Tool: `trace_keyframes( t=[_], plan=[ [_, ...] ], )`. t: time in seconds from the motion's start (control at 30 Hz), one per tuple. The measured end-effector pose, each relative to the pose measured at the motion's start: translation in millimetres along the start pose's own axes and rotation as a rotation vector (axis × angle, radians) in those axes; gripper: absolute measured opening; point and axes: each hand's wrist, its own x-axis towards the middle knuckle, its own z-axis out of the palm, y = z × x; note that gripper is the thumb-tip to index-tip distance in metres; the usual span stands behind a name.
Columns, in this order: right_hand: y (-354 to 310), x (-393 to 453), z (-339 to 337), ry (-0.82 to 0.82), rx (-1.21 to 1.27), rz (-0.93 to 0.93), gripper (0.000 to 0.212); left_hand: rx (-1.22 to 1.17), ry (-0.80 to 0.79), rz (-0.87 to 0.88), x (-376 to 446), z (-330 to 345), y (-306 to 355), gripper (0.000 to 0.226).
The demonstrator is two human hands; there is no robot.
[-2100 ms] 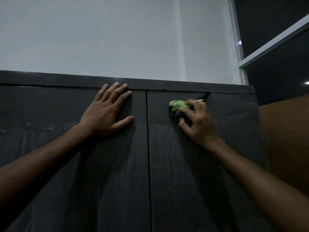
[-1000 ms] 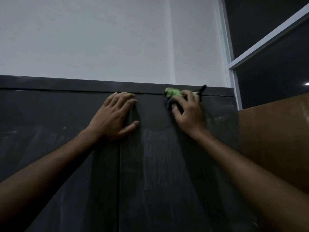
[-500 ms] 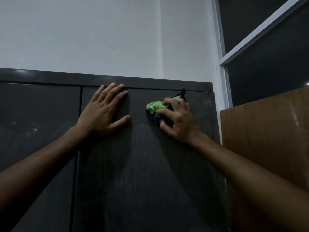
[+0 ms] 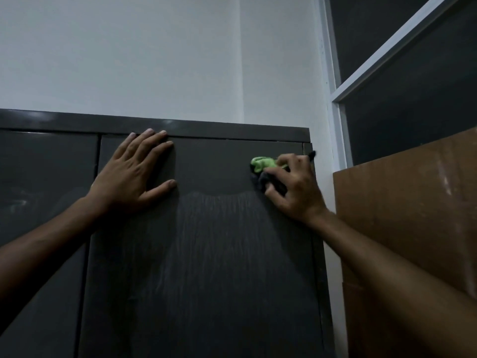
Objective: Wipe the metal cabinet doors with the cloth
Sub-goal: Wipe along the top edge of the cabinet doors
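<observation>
A dark grey metal cabinet fills the lower view. Its right door (image 4: 206, 254) shows pale streaks across the middle and a darker band above them. My right hand (image 4: 296, 189) grips a bunched green and dark cloth (image 4: 263, 164) and presses it on the door's upper right corner, close to the right edge. My left hand (image 4: 134, 177) lies flat on the same door near its top left, fingers spread and straight, fingertips at the top seam. Only a strip of the left door (image 4: 44, 189) shows at the far left.
A white wall (image 4: 154, 60) rises behind the cabinet top. A brown board (image 4: 413, 215) leans close to the cabinet's right side. A white-framed dark window (image 4: 400, 86) is at the upper right.
My right hand has carried the cloth rightward along the top of the right door to its right corner. The view has shifted right, and my left hand stays flat on the door.
</observation>
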Motion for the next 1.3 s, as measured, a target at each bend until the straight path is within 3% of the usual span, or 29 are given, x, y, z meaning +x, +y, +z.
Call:
trace_keyframes(
  t=[0.1,0.17,0.27,0.37,0.47,0.57,0.63,0.7,0.8,0.9,0.97,1.0,1.1,1.2,1.23,1.3],
  plan=[
    [22,36,1,0.168,-0.036,0.369,0.034,0.004,0.01,-0.005,0,1,0,0.088],
    [6,62,8,0.202,-0.078,0.463,0.036,0.006,0.008,-0.007,0,1,0,0.088],
    [-24,52,19,0.117,-0.102,0.159,0.033,0.005,0.003,-0.01,-1,2,0,0.087],
    [-9,13,13,-0.006,-0.085,-0.144,0.033,0.003,-0.005,-0.009,-1,1,-1,0.087],
    [20,29,6,0.065,-0.109,0.062,0.035,0.011,-0.008,-0.01,0,3,-2,0.087],
    [6,88,12,0.15,-0.116,0.275,0.04,0.005,0.0,-0.008,-1,3,-3,0.087],
    [-30,106,23,0.144,-0.091,0.154,0.038,0.002,0.005,-0.006,-2,3,-3,0.087],
    [-56,94,33,0.075,-0.063,-0.105,0.035,-0.023,0.0,-0.011,-2,2,-4,0.087],
    [-46,68,30,-0.007,-0.059,-0.349,0.036,-0.141,-0.005,-0.012,0,-2,-6,0.083],
    [-35,89,28,0.098,-0.097,-0.029,0.037,-0.195,0.002,-0.013,-4,-11,-16,0.079],
    [-55,120,37,0.185,-0.113,0.213,0.04,-0.152,0.028,-0.034,-13,-16,-29,0.076],
    [-76,132,44,0.192,-0.103,0.244,0.04,-0.129,0.033,-0.045,-18,-18,-36,0.075],
    [-146,136,65,0.14,-0.031,0.014,0.037,-0.101,0.046,-0.042,-30,-18,-53,0.071],
    [-154,106,66,0.029,0.003,-0.34,0.037,-0.219,0.092,-0.071,-32,-18,-57,0.061],
    [-146,104,65,0.027,-0.005,-0.37,0.036,-0.258,0.113,-0.082,-32,-18,-57,0.058],
    [-137,120,63,0.086,-0.024,-0.179,0.035,-0.284,0.146,-0.084,-33,-18,-58,0.054]
  ],
)
